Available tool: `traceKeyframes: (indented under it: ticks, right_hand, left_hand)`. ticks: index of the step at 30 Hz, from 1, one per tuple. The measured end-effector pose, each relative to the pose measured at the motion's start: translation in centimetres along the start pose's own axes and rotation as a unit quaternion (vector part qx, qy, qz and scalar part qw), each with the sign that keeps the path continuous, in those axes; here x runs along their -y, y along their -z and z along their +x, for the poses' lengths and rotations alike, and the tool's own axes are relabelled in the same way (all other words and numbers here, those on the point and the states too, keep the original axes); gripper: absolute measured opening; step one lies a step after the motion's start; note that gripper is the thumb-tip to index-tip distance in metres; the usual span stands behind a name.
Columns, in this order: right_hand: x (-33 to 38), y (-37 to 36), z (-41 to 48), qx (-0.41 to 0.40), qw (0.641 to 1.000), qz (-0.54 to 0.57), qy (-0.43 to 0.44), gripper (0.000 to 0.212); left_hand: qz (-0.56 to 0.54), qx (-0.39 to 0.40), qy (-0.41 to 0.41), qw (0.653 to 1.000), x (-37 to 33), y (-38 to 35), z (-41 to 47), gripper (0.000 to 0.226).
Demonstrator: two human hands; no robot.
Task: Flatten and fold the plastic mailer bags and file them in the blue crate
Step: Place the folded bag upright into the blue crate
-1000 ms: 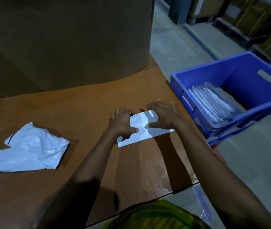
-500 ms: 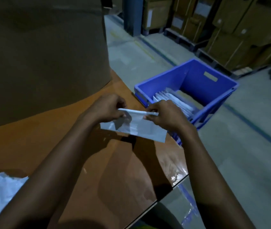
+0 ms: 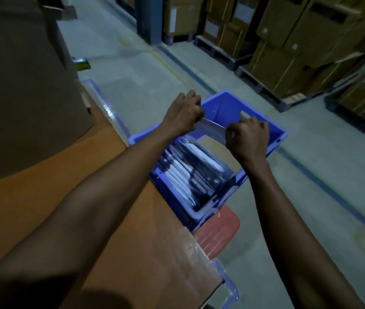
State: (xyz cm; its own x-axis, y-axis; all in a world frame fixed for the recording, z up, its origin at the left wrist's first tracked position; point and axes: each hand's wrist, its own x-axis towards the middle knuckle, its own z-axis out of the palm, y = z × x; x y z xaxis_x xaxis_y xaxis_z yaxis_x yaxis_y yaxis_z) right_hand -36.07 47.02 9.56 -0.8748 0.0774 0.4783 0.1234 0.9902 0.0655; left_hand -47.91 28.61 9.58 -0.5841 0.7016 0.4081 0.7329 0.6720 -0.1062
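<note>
Off the edge of the table [image 3: 154, 253], the blue crate [image 3: 226, 103] holds a row of filed bags [image 3: 188, 170] standing on edge in its nearer half. Above the bare half beyond them, the left hand [image 3: 183, 114] and right hand [image 3: 247, 139] each pinch one end of the folded mailer [image 3: 210, 130], fingers clamped on it, its long axis running hand to hand, roughly parallel to the filed ones. The slot, I'd say, lies straight down, just behind that row.

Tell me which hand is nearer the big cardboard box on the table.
Left. The left hand grips the folded mailer at the end toward the cardboard box; the right hand grips its far end, over the blue crate.
</note>
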Motion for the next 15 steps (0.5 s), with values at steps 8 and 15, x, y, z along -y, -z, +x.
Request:
traceKeyframes:
  ticks: [8,15]
  right_hand:
    - [-3.4,-10.5,2.3,0.223,0.974,-0.050,0.004,0.001]
    - [-2.5,-14.5,1.6,0.384,0.922,-0.019,-0.046,0.029]
  left_hand:
    - [-0.126,0.169,0.066,0.975,-1.4,-13.3,5.1,0.038]
    - [-0.102,0.271,0.078,0.954,-1.6,-15.4,3.6,0.042]
